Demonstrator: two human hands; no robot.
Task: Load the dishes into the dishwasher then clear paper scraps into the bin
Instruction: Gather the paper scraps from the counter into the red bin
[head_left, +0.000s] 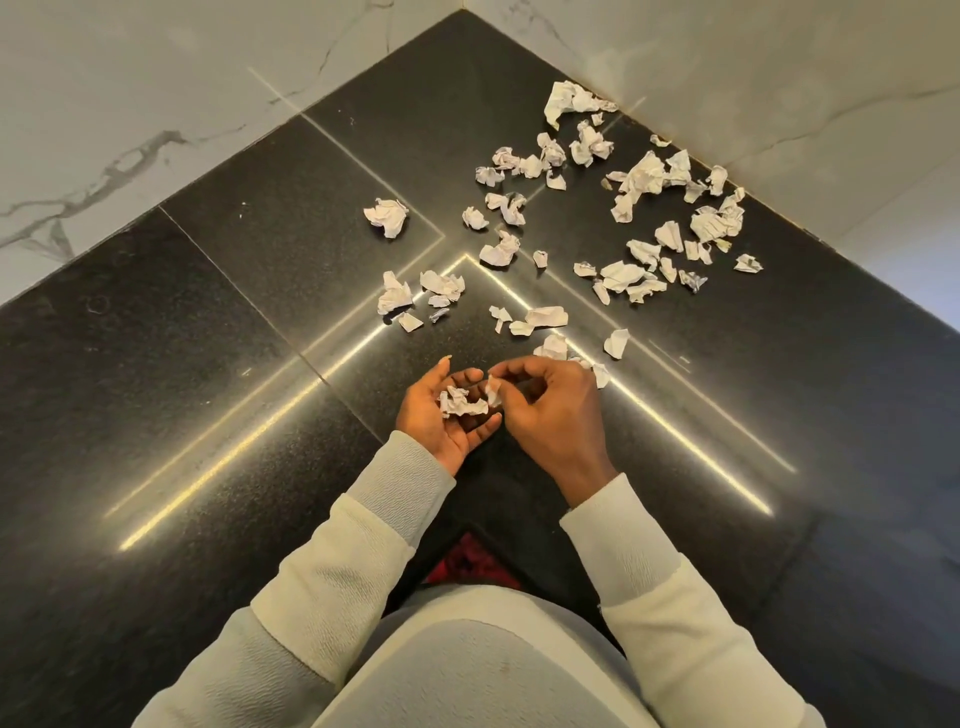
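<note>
Several crumpled white paper scraps (639, 218) lie scattered over the black granite counter (234, 322), mostly toward the far right corner. My left hand (441, 415) is turned palm up over the counter's near middle and cups a small heap of scraps (460, 402) in its curled fingers. Right beside it, my right hand (550, 410) pinches one small scrap (493, 391) between thumb and fingertips, just above the left palm. More scraps (545, 318) lie just beyond both hands. No dishes, dishwasher or bin are in view.
White marble-look walls (130, 93) meet at the far corner and border the counter on the left and right. A lone scrap (387, 215) lies apart to the left. A red-patterned patch (470, 564) shows below the counter's near edge.
</note>
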